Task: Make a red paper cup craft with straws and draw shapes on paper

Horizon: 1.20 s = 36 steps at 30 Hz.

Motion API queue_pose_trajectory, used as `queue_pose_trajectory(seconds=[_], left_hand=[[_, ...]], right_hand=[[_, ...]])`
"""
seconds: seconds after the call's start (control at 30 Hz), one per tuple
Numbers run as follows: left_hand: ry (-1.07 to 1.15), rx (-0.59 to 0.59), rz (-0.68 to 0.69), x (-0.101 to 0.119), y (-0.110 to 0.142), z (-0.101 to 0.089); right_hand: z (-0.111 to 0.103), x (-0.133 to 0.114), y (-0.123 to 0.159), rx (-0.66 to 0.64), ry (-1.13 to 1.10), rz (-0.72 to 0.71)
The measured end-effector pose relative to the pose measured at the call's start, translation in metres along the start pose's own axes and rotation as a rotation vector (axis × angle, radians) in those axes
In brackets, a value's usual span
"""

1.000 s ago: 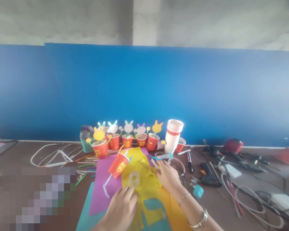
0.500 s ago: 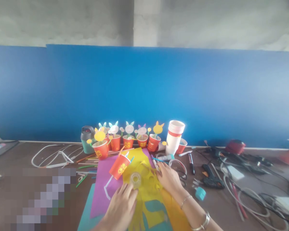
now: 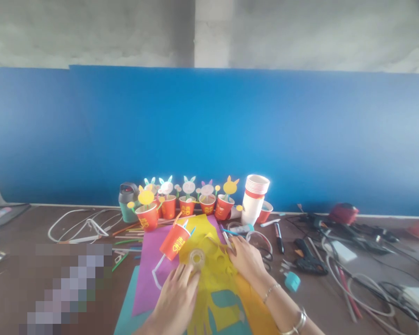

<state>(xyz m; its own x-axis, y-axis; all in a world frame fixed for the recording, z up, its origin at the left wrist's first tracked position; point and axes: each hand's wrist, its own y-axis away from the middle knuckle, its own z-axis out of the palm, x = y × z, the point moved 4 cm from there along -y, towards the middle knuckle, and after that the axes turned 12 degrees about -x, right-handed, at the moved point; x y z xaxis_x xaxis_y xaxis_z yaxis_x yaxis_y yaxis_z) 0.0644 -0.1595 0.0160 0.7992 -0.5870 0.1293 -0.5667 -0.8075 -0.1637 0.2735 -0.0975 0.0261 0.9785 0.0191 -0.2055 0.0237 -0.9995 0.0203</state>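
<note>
My left hand (image 3: 176, 293) lies palm down on the coloured paper, fingers stretched forward and empty, its fingertips at a roll of clear tape (image 3: 197, 259). Resting palm down on the right edge of the cut yellow paper (image 3: 202, 228), my right hand (image 3: 246, 256) has its fingers extended close to a slim white piece (image 3: 226, 239). Ahead of my left hand a red paper cup (image 3: 174, 241) lies tipped on purple paper (image 3: 150, 279), with straws sticking out and a bent white straw (image 3: 155, 272) at its base.
Red cups with paper animal faces, including a yellow one (image 3: 146, 217), line the back beside a stack of paper cups (image 3: 254, 200). A glue gun (image 3: 309, 258), a marker (image 3: 278, 237), a teal plug (image 3: 292, 281) and tangled cables lie right. Straws and a bottle (image 3: 128, 202) are left.
The view has shifted very slightly. Both hands and the things around them stay in place.
</note>
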Motion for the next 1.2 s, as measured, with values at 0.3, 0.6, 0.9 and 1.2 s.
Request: queue_pose_trajectory(seconds=[0.3,0.6,0.9,1.2], left_hand=[[0.167,0.115,0.028,-0.007,0.000,-0.006],[0.174,0.309,0.075,-0.011,0.005,-0.005],[0.436,0.027,0.107,0.002,0.002,-0.008],[0.612,-0.158,0.031,-0.005,-0.002,-0.010]], right_hand=[[-0.013,0.002,0.002,0.184,-0.095,-0.011],[-0.052,-0.057,0.040,-0.071,-0.659,-0.495],[-0.029,-0.084,0.053,-0.302,-0.996,-0.409],[-0.021,-0.080,0.043,-0.350,-1.224,-0.416]])
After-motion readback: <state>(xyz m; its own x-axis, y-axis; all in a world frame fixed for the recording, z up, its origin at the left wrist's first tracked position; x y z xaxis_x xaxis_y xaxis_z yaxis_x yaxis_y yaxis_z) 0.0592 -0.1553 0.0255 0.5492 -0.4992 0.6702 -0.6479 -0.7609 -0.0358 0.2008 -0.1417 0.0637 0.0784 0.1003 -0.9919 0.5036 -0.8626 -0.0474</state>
